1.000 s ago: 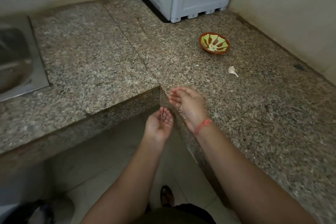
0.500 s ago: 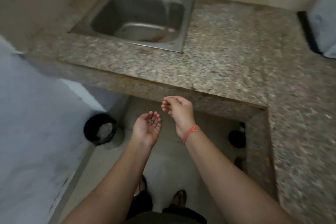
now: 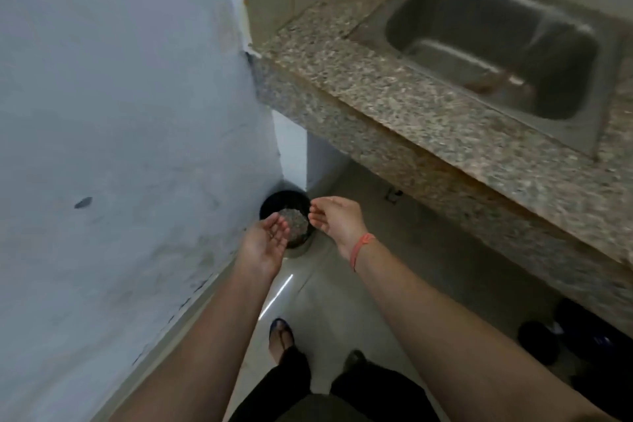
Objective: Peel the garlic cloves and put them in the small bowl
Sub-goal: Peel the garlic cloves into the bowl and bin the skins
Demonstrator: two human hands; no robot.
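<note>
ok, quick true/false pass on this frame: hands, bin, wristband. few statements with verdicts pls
1. The left hand and right hand are held out by the black bin. True.
2. The bin stands on the counter. False: it stands on the floor by the blue wall, lower than the counter.
3. The right wrist wears a red band. True.
4. The right hand pinches a garlic clove. False: its fingers are loosely curved, with nothing visible in them.

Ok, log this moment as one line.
left hand: open, palm up, above black bin | right hand: open beside it | small bowl: out of view | sink: upper right
</note>
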